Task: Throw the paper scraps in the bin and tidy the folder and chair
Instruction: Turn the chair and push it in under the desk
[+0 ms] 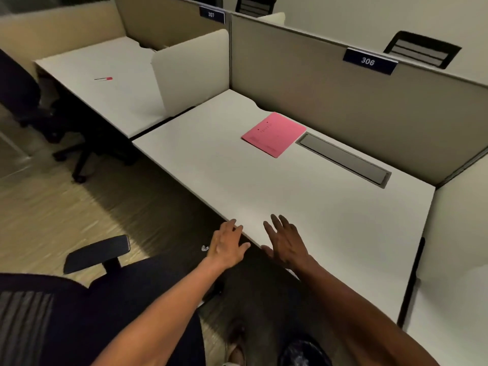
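Note:
A pink folder (273, 133) lies flat at the back of the white desk (330, 212), beside a grey cable hatch. My left hand (227, 244) hovers at the desk's front edge, fingers apart and holding nothing. My right hand (286, 240) is spread open just over the desk surface, also holding nothing. A black office chair (111, 299) stands at the lower left, pulled away from the desk, its armrest pointing toward me. A small white paper scrap (204, 248) lies on the floor just left of my left hand. A bin with a dark liner (303, 352) shows under the desk at the bottom.
Grey partition walls (343, 101) labelled 306 and 307 enclose the desk at the back and right. The neighbouring desk (105, 83) on the left carries a red-capped pen (104, 79). Another black chair (31, 101) stands at far left on the wood floor.

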